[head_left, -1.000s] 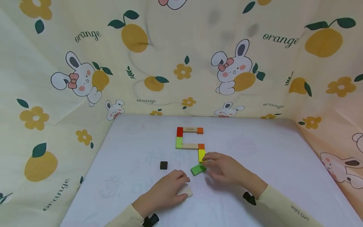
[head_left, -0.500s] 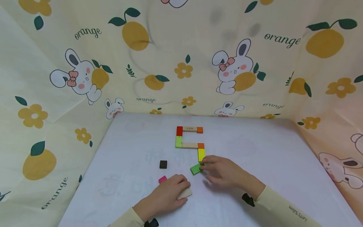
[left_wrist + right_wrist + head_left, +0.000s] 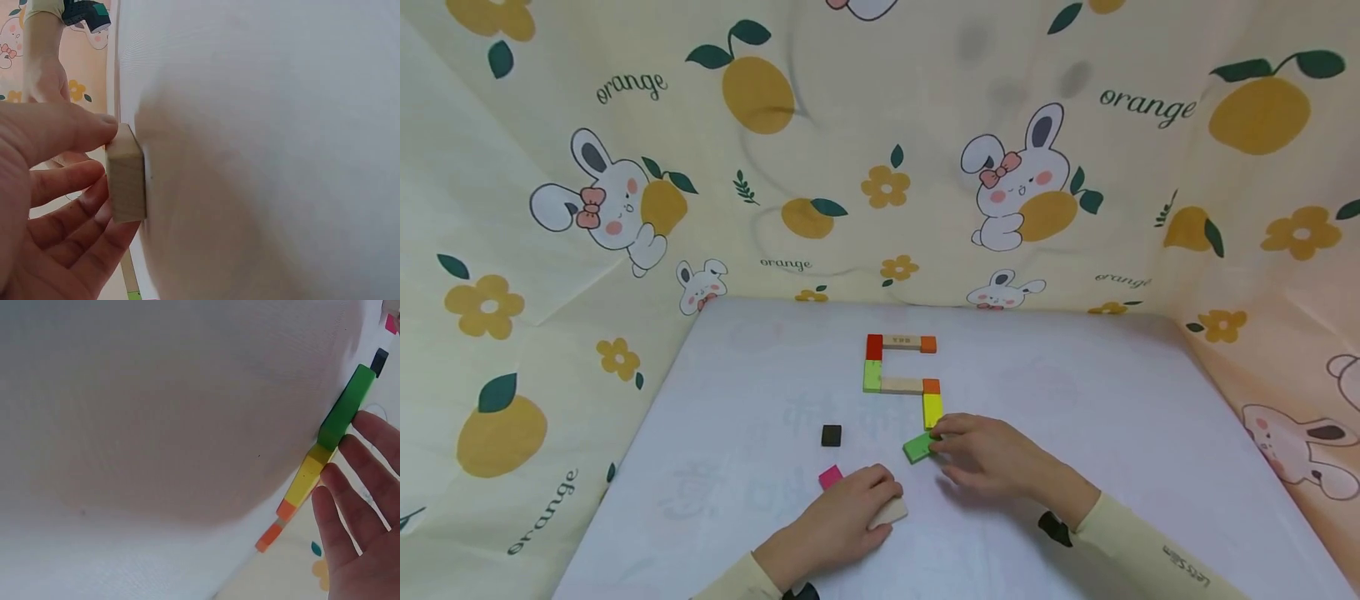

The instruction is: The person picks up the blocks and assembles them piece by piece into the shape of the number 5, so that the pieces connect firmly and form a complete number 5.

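My left hand pinches a pale wooden block low over the white table, near the front. In the left wrist view the thumb lies on one end of this wooden block and fingertips touch its side. My right hand has its fingers extended, with fingertips at a green block lying slantwise below a yellow block. In the right wrist view the fingers are straight beside the green block; the thumb is out of sight.
A bent line of blocks runs beyond the hands: orange, plain wood, red, light green, plain wood and orange. A black block and a pink block lie left. Printed cloth walls the back and sides.
The pink block has come into sight from behind my left hand, which has shifted slightly down. My right fingers have drawn slightly down off the yellow block toward the green one.
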Demonstrator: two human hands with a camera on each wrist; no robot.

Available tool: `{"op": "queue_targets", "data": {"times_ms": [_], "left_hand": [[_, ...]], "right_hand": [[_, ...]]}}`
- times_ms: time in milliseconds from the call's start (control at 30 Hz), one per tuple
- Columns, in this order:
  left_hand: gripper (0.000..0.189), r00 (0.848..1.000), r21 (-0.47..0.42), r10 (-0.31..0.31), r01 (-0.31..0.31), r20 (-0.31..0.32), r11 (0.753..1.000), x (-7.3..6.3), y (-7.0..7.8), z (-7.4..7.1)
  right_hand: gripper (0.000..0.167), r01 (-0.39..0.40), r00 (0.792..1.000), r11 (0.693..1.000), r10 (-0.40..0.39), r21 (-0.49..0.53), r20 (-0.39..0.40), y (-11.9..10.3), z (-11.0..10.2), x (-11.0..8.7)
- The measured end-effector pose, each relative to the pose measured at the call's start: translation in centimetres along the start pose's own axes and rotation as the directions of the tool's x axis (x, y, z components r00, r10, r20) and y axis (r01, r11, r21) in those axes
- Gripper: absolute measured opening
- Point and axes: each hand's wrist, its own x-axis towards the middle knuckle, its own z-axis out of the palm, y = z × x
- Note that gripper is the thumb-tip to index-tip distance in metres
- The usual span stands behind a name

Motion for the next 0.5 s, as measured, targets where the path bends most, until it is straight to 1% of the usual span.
{"op": "queue_targets", "data": {"times_ms": [233,367,500], "left_hand": [[0.035,1.000,-0.015,-0.007,0.007,0.022,1.000,0.3,-0.1,-0.1],[0.035,0.999,-0.038,-0.024,0.026,0.037,0.999,0.5,0.0,-0.4],[0.036,0.999,-0.049,-0.038,0.039,0.020,0.998,0.8,0.0,-1.1]], "right_hand": [[0.035,-0.004,1.000,1.000,0.004,0.001,0.004,0.0,-0.1,0.0],[0.036,-0.017,1.000,1.000,0.017,0.010,0.020,-0.1,-0.1,0.0],[0.036,-0.035,0.999,0.999,0.034,0.024,0.039,-0.2,-0.3,0.1]]}}
